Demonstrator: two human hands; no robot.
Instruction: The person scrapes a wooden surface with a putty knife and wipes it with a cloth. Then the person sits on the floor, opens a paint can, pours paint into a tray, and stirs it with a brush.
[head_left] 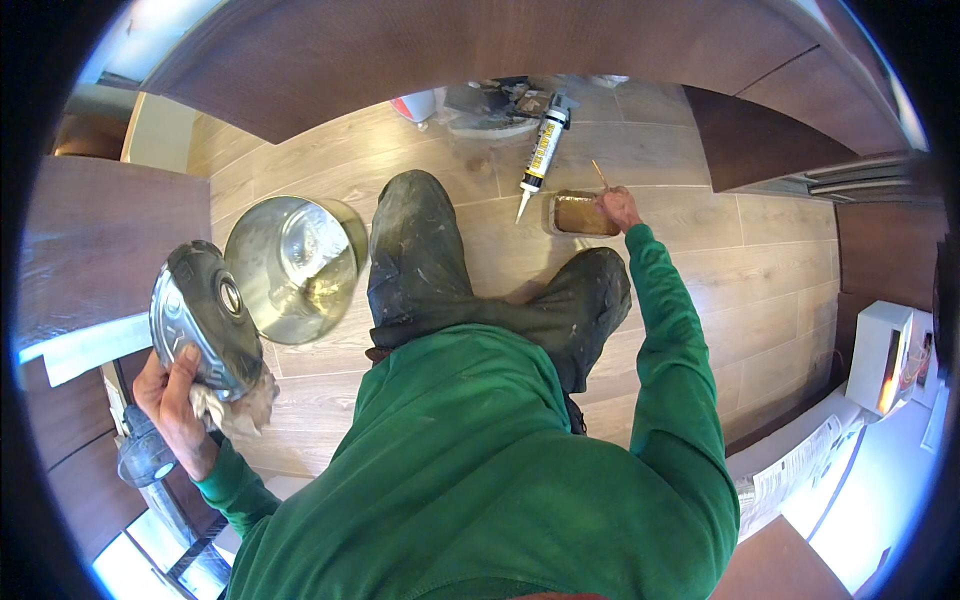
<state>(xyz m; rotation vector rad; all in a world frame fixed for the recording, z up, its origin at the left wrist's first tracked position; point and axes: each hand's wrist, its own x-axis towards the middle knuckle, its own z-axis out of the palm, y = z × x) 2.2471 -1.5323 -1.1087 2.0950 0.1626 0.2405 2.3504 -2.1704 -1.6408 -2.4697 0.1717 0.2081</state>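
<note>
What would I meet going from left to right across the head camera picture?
Left hand holding a metal lid, shiny bucket, left knee, white tube, right hand, white box.

Moderately bright | glare inside metal bucket (265, 255) | lower sides washed bluish-white | fisheye-bent edges, black rim

Down below, it's a pale wood-grain plank floor (770, 240), thin seams showing, soft sheen on the right! Up top, a dark brown panel (480, 40) sweeps across, bowed by the lens; a matching brown panel (110, 240) flanks the left. Lower right, a white surface (870, 510) glows, bluish toward the rim.
</note>
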